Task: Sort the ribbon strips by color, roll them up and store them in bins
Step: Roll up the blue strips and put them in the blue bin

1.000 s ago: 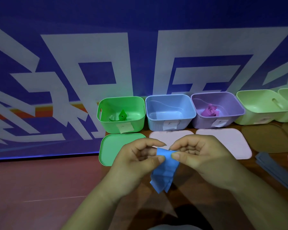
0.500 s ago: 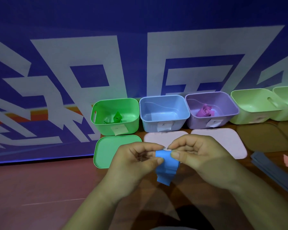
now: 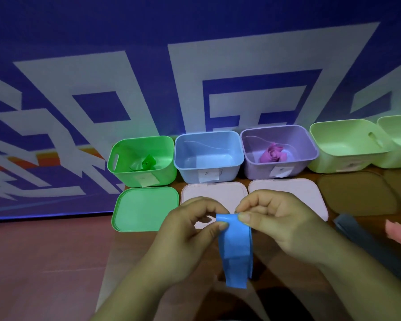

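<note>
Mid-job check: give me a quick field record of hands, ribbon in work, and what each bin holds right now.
left hand: pinching the top of the blue ribbon strip
right hand: pinching the same top edge, rest of strip hanging down
green bin: one rolled green ribbon
blue bin: no ribbon visible
purple bin: one rolled pink ribbon
light green bins: contents not visible
lids: off, lying flat in front of bins
</note>
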The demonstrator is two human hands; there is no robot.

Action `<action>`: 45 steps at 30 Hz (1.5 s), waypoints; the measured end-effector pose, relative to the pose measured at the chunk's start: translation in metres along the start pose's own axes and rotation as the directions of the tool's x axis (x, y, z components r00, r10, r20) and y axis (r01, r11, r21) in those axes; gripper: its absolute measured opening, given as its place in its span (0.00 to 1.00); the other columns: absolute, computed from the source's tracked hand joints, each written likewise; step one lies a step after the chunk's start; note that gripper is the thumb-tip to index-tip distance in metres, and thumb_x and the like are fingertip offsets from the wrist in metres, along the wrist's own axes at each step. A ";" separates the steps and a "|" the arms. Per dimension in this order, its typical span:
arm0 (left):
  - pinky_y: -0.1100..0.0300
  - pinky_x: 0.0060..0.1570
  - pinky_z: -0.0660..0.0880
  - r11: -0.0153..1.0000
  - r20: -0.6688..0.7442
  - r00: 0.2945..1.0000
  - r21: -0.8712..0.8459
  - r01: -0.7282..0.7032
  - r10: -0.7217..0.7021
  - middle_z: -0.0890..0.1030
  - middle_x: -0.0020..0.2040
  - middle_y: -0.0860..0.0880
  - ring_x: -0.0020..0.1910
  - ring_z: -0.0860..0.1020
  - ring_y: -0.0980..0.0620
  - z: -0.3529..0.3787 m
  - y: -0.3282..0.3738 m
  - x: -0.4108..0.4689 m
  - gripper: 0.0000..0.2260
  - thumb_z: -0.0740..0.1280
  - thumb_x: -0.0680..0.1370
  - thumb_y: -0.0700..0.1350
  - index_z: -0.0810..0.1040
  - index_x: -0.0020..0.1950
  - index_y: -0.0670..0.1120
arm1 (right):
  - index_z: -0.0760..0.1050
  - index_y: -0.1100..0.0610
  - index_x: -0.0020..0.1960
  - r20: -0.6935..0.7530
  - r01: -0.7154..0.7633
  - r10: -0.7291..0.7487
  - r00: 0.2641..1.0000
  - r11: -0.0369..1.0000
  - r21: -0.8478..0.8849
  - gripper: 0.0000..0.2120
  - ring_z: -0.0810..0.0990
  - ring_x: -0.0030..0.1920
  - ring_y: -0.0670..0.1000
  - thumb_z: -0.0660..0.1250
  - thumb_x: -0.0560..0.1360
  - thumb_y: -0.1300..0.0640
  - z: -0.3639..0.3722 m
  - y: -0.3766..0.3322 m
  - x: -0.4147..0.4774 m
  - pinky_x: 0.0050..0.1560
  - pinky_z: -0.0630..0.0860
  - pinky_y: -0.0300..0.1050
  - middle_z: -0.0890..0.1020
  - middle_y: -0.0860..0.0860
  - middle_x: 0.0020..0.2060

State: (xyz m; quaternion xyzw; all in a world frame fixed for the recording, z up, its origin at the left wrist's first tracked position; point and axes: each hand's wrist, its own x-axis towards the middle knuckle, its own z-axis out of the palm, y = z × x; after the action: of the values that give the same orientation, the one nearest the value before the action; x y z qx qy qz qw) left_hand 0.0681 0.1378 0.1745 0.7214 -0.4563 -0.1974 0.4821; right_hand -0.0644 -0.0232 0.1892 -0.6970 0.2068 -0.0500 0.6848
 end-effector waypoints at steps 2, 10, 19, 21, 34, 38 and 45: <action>0.66 0.45 0.75 0.992 -0.018 0.998 -0.110 0.054 -0.056 0.83 0.44 0.55 0.45 0.81 0.55 0.017 0.007 0.005 0.06 0.71 0.74 0.41 0.82 0.48 0.51 | 0.82 0.50 0.46 0.019 0.001 -0.002 1.000 1.000 0.017 0.06 0.76 0.41 0.56 0.71 0.70 0.51 -0.017 0.001 -0.002 0.47 0.72 0.53 0.83 0.64 0.41; 0.62 0.44 0.74 0.941 -0.054 0.992 -0.327 0.092 -0.116 0.81 0.40 0.46 0.41 0.78 0.53 0.071 0.021 0.031 0.05 0.70 0.74 0.36 0.79 0.46 0.45 | 0.83 0.47 0.43 -0.003 0.024 -0.024 1.000 0.999 -0.029 0.05 0.80 0.38 0.45 0.72 0.74 0.57 -0.073 0.014 -0.001 0.43 0.76 0.41 0.83 0.50 0.35; 0.62 0.42 0.74 0.865 -0.037 0.972 -0.464 0.189 -0.233 0.81 0.39 0.48 0.40 0.77 0.53 0.086 0.029 0.048 0.04 0.69 0.73 0.37 0.79 0.47 0.42 | 0.83 0.44 0.43 -0.047 0.086 -0.091 0.995 0.992 -0.088 0.12 0.82 0.38 0.46 0.76 0.63 0.59 -0.094 0.009 -0.001 0.44 0.81 0.41 0.84 0.49 0.38; 0.63 0.42 0.75 0.846 -0.024 0.968 -0.492 0.207 -0.251 0.81 0.39 0.47 0.39 0.77 0.54 0.084 0.030 0.048 0.04 0.69 0.73 0.37 0.80 0.47 0.42 | 0.83 0.44 0.43 -0.023 0.080 -0.083 0.996 0.992 -0.095 0.16 0.81 0.37 0.44 0.79 0.66 0.65 -0.094 0.005 0.000 0.43 0.78 0.38 0.84 0.47 0.36; 0.58 0.44 0.72 0.828 0.018 0.976 -0.526 0.194 -0.217 0.78 0.39 0.45 0.40 0.75 0.51 0.055 0.023 0.029 0.05 0.69 0.74 0.39 0.78 0.49 0.46 | 0.83 0.43 0.42 -0.114 0.038 -0.063 0.992 0.978 -0.206 0.16 0.82 0.36 0.45 0.77 0.68 0.65 -0.058 -0.015 -0.003 0.46 0.82 0.48 0.85 0.51 0.35; 0.61 0.42 0.73 0.834 0.004 0.979 -0.524 0.174 -0.202 0.79 0.38 0.46 0.39 0.75 0.52 0.045 0.021 0.022 0.03 0.70 0.74 0.40 0.79 0.47 0.46 | 0.84 0.46 0.42 -0.115 0.013 -0.033 0.993 0.985 -0.172 0.13 0.82 0.36 0.51 0.77 0.69 0.64 -0.043 -0.021 -0.005 0.43 0.82 0.54 0.85 0.56 0.35; 0.52 0.44 0.74 0.839 -0.014 0.984 -0.524 0.145 -0.179 0.80 0.41 0.45 0.41 0.76 0.47 0.025 0.018 0.010 0.09 0.74 0.68 0.47 0.81 0.48 0.50 | 0.84 0.51 0.40 -0.134 0.018 -0.035 0.990 0.992 -0.124 0.09 0.80 0.32 0.43 0.76 0.70 0.64 -0.020 -0.030 -0.005 0.34 0.74 0.32 0.84 0.47 0.32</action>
State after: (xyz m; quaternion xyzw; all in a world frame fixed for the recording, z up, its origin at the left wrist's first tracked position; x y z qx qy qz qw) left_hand 0.0466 0.1147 0.1800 0.6058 -0.3079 -0.3309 0.6547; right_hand -0.0694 -0.0403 0.2202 -0.7353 0.2466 -0.0938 0.6243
